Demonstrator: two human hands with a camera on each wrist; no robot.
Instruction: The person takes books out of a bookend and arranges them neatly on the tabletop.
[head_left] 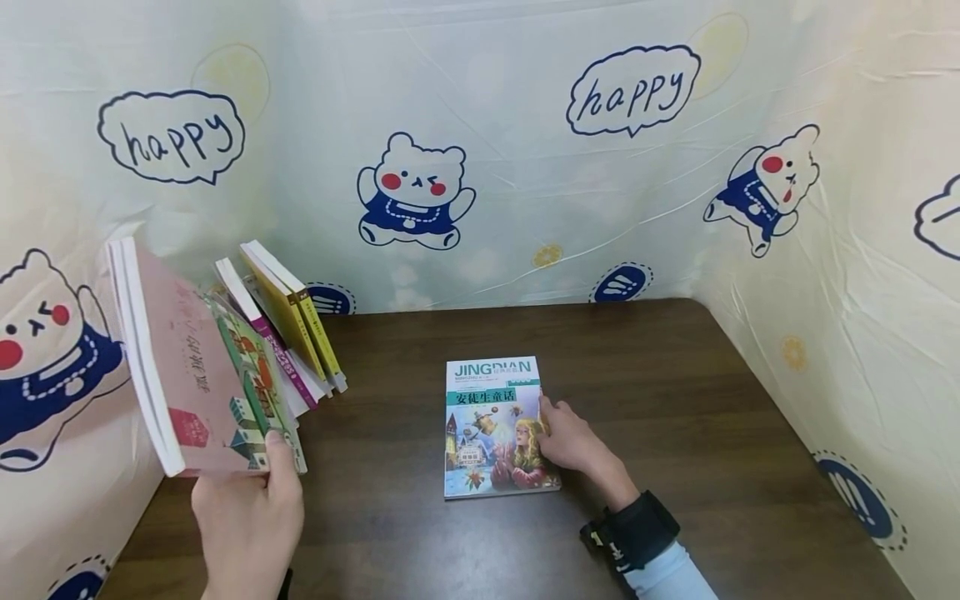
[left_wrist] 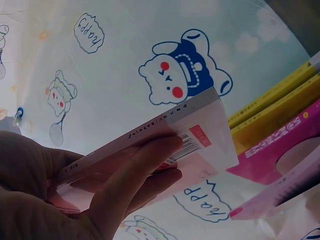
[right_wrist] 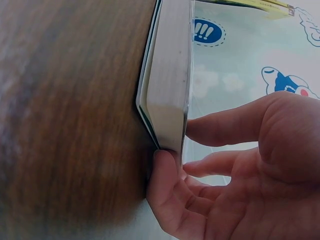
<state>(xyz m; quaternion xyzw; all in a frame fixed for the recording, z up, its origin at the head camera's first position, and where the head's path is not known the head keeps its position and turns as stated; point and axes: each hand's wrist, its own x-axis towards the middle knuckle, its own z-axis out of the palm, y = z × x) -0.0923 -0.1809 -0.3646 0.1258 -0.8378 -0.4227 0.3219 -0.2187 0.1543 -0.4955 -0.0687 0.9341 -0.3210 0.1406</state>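
Observation:
A pink book (head_left: 183, 367) is gripped by its lower edge in my left hand (head_left: 251, 529), the thumb on the front. In the left wrist view, fingers lie across the pink book's (left_wrist: 200, 142) back cover, near a barcode. Just behind it in the head view is a green illustrated book (head_left: 251, 354); whether the hand holds that one too is unclear. My right hand (head_left: 573, 437) pinches the right edge of a storybook (head_left: 491, 450) with a colourful cover, lying on the table. The right wrist view shows the right hand's (right_wrist: 215, 175) thumb and fingers at the storybook's (right_wrist: 172, 75) corner.
Yellow books (head_left: 300, 312) and a white book with a magenta spine (head_left: 281, 358) lean in a row at the back left. Patterned cloth (head_left: 525, 208) surrounds the brown table (head_left: 390, 467) at the back and sides.

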